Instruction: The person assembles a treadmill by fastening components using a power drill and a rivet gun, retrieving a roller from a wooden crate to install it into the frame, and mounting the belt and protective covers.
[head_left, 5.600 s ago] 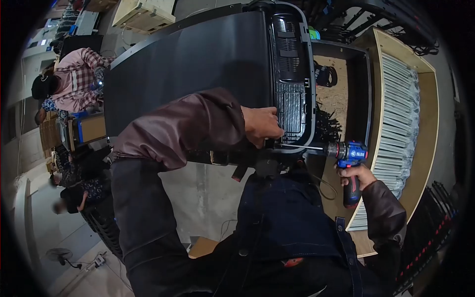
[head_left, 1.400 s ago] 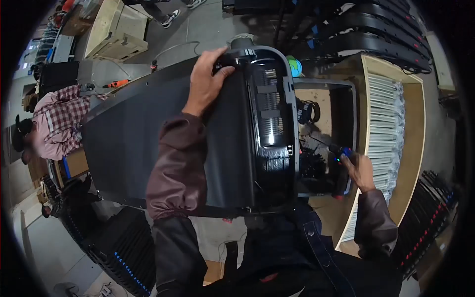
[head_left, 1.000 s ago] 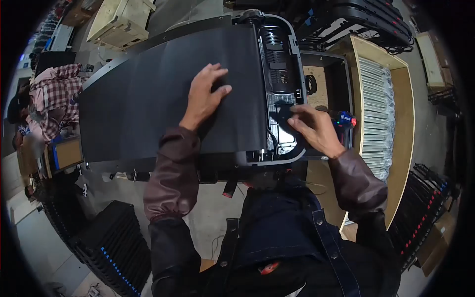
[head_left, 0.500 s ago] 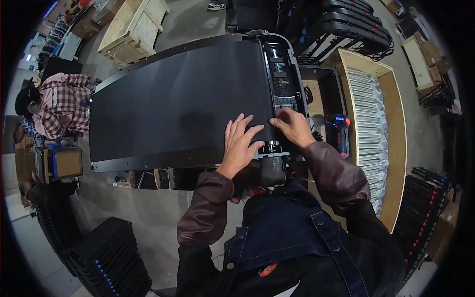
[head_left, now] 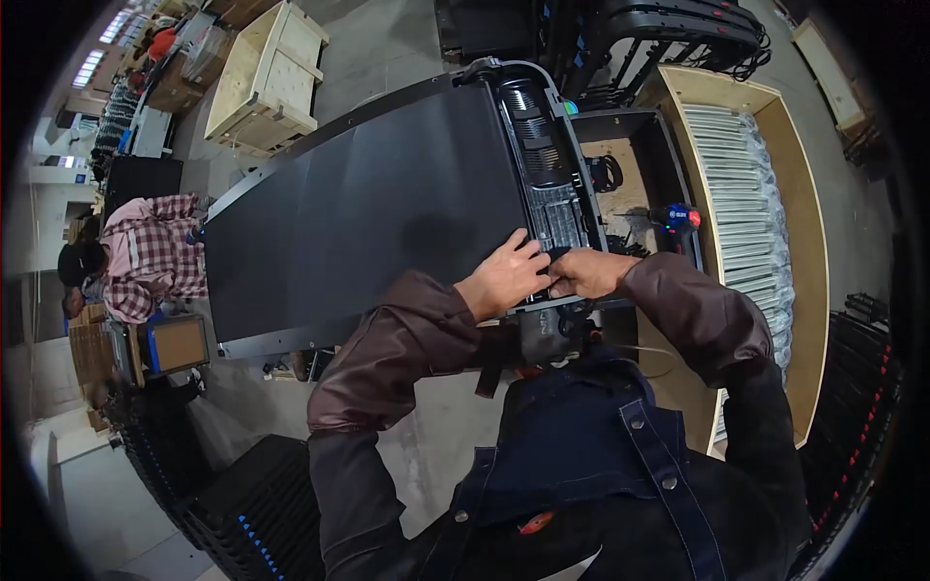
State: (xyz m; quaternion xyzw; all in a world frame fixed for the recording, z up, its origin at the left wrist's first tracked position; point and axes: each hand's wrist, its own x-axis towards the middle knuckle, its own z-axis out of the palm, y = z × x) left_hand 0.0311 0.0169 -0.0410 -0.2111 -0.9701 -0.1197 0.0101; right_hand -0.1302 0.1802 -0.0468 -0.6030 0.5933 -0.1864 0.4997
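A treadmill deck with a wide black running belt (head_left: 358,223) lies in front of me. At its right end is an open motor bay (head_left: 538,140) with ribbed black parts. My left hand (head_left: 506,278) is over the belt's near right corner, its fingers bent and close together at the roller end. My right hand (head_left: 593,273) meets it there from the right, fingers curled in a pinch. Whatever lies between the fingertips is hidden. Just below the hands sits a dark cylindrical part (head_left: 544,334), probably a motor.
A blue and red power drill (head_left: 676,217) rests in a black-sided box right of the deck, near a coiled black cable (head_left: 605,174). Beyond stands a wooden crate (head_left: 809,290) of wrapped metal rods. A person in a checked shirt (head_left: 155,247) is at the deck's far left end.
My left hand has moved right from flat on the belt to the roller end, fingers now bent. My right hand has come down beside it. The view has shifted slightly.
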